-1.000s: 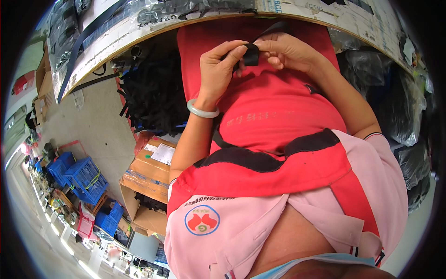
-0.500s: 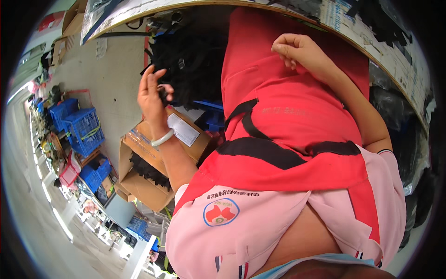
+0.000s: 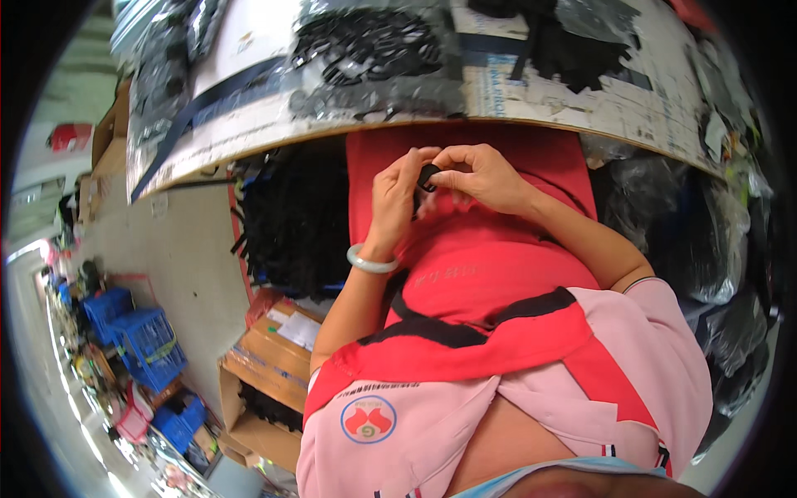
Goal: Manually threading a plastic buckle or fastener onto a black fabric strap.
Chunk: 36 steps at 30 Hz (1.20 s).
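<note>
Above my lap, just in front of the table edge, my two hands meet over a small black piece [image 3: 427,176], too small to name surely. My right hand [image 3: 484,177] pinches it between thumb and fingertips. My left hand [image 3: 393,196], with a pale bangle at the wrist, has its fingers closed against the same piece, and some dark material shows by its palm. Beneath both hands lies the red apron [image 3: 465,249] with black straps.
On the table [image 3: 266,124] ahead are a clear bag of black pieces [image 3: 365,50] and dark strips [image 3: 573,46]. Black straps [image 3: 299,216] hang at the left below it. An open cardboard box [image 3: 270,357] stands left; blue crates [image 3: 149,344] are farther off. Plastic-wrapped bundles [image 3: 706,241] are at right.
My left hand has come in from the left with something black, and my right hand has joined it at the middle. The view now takes in more of the tabletop.
</note>
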Each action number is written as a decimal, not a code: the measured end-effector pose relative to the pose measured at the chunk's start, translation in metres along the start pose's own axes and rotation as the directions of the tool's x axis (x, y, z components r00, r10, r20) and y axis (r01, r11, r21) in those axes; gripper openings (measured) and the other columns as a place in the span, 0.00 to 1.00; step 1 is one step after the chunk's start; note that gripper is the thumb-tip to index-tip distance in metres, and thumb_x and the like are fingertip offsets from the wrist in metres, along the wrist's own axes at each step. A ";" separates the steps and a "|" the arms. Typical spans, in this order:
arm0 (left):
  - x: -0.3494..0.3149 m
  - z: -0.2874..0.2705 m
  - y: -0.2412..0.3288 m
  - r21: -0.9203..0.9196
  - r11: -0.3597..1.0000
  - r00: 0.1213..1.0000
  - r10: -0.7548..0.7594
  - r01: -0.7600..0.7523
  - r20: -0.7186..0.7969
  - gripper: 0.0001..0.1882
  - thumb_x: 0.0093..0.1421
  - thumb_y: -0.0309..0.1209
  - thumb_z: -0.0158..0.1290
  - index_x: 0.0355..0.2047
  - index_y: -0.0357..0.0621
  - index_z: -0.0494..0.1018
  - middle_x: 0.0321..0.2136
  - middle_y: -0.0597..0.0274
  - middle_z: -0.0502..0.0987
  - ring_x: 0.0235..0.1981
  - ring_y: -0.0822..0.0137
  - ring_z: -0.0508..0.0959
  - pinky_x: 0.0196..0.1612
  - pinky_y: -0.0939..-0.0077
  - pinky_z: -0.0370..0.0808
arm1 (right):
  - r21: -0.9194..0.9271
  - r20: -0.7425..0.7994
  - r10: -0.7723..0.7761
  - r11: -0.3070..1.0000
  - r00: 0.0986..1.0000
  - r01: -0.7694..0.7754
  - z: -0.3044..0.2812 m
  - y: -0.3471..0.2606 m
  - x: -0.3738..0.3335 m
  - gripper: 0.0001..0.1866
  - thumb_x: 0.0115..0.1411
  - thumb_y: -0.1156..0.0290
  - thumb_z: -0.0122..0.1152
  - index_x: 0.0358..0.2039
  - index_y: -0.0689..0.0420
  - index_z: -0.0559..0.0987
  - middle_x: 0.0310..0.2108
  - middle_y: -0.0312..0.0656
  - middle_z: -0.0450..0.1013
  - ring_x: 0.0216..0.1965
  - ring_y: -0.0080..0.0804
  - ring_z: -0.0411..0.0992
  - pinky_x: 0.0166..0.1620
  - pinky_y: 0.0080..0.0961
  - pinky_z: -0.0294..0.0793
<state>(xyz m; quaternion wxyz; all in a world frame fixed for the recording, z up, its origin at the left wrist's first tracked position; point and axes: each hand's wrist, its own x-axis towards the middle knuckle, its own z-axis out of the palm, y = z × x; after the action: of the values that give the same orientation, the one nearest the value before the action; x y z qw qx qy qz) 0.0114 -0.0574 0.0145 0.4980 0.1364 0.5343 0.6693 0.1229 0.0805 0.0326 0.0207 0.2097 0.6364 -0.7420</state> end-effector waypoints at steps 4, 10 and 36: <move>0.006 0.002 -0.003 0.310 0.950 0.997 0.021 -0.042 0.073 0.11 0.64 0.31 0.53 0.42 0.37 0.77 0.23 0.67 0.76 0.17 0.82 0.70 0.19 0.88 0.63 | -0.053 -0.002 0.008 0.999 1.000 -0.008 -0.033 0.007 -0.002 0.08 0.61 0.72 0.57 0.31 0.64 0.79 0.21 0.38 0.74 0.20 0.22 0.73 0.23 0.20 0.71; 0.025 0.019 0.000 0.690 0.705 0.954 -0.063 -0.165 0.292 0.08 0.58 0.24 0.59 0.38 0.35 0.77 0.24 0.68 0.77 0.20 0.83 0.69 0.23 0.86 0.66 | -0.483 0.226 -0.085 0.855 0.970 0.188 -0.066 0.010 -0.005 0.10 0.60 0.67 0.57 0.31 0.61 0.79 0.23 0.44 0.75 0.27 0.32 0.75 0.33 0.28 0.74; 0.035 0.037 -0.003 0.132 0.977 0.979 0.183 -0.170 -0.095 0.10 0.62 0.24 0.55 0.43 0.36 0.78 0.25 0.69 0.75 0.17 0.82 0.68 0.17 0.88 0.61 | 0.579 0.043 0.141 0.803 0.989 -0.140 -0.046 -0.010 -0.004 0.12 0.65 0.62 0.56 0.31 0.58 0.76 0.20 0.32 0.70 0.18 0.14 0.65 0.20 0.12 0.62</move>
<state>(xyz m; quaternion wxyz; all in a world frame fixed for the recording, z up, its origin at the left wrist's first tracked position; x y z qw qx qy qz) 0.0226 -0.0077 0.0139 0.3980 0.1779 0.5860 0.6830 0.1365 0.1257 0.0389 0.0099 0.2535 0.3628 -0.8967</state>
